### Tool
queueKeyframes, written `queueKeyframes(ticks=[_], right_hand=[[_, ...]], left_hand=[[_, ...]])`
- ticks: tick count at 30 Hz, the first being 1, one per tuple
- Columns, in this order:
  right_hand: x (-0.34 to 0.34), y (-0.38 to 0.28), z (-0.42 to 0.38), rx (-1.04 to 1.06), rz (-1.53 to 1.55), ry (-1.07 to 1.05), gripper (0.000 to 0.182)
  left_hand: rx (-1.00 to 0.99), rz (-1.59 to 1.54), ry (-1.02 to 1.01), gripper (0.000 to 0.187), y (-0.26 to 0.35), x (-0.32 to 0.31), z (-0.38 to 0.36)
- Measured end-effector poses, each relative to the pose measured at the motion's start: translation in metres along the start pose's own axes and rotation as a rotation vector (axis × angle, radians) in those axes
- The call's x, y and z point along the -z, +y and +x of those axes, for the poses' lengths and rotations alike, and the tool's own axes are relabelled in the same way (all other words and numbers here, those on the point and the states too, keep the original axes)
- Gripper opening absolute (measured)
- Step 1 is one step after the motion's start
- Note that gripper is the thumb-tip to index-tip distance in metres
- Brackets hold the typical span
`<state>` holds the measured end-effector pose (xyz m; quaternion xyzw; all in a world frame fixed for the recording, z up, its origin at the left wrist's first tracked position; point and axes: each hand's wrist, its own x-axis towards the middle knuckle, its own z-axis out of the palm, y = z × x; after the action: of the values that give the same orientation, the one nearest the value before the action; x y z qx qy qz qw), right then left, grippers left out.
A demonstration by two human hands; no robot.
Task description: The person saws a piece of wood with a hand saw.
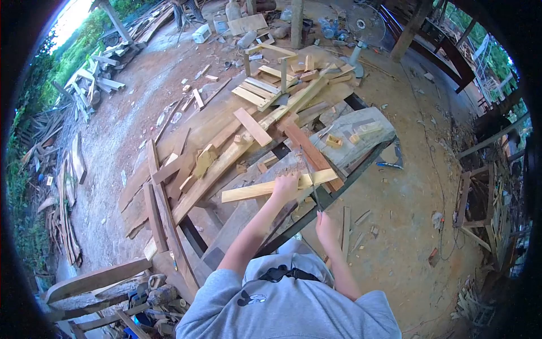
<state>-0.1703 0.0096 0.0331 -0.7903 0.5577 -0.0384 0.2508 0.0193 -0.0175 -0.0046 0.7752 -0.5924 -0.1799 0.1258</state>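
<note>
A light yellow wooden board [248, 192] lies across the workbench [243, 221]. My left hand [287, 185] grips it near its middle, pressing it down over a reddish-brown plank [313, 151]. Just right of that hand, a thin saw blade [312, 179] crosses the board and points away from me. My right hand [326, 225] is closed at the near end of the saw, beyond the bench's front edge; its handle is mostly hidden. Small wooden blocks [334, 140] sit on the bench top beyond the board.
Long planks [220, 165] and slatted pieces [257, 92] cover the bench's far and left parts. Scrap wood [68, 198] is piled at left. Posts [297, 25] stand at the back. A wooden frame [464, 198] stands at right, near a cable on the dirt floor.
</note>
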Motion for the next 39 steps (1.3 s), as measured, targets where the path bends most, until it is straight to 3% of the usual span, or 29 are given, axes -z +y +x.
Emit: queueKeyframes(ticks=[8, 12, 20, 28, 39], right_hand=[[-0.001, -0.002, 0.015, -0.019, 0.078, -0.015, 0.034], [-0.012, -0.007, 0.021, -0.048, 0.092, 0.013, 0.029], [0.004, 0.018, -0.041, -0.067, -0.02, -0.036, 0.035], [-0.018, 0.002, 0.026, 0.054, 0.087, 0.121, 0.033], [0.006, 0.037, -0.065, -0.047, 0.011, -0.016, 0.032]], left_hand=[[-0.021, -0.128, -0.079, 0.046, 0.002, 0.018, 0.006], [-0.016, -0.171, -0.001, 0.033, -0.006, 0.012, 0.013], [0.042, -0.251, -0.315, 0.04, -0.018, 0.014, 0.035], [0.06, -0.17, -0.207, 0.04, -0.005, 0.021, 0.024], [0.077, -0.249, -0.29, 0.039, -0.008, 0.026, 0.029]])
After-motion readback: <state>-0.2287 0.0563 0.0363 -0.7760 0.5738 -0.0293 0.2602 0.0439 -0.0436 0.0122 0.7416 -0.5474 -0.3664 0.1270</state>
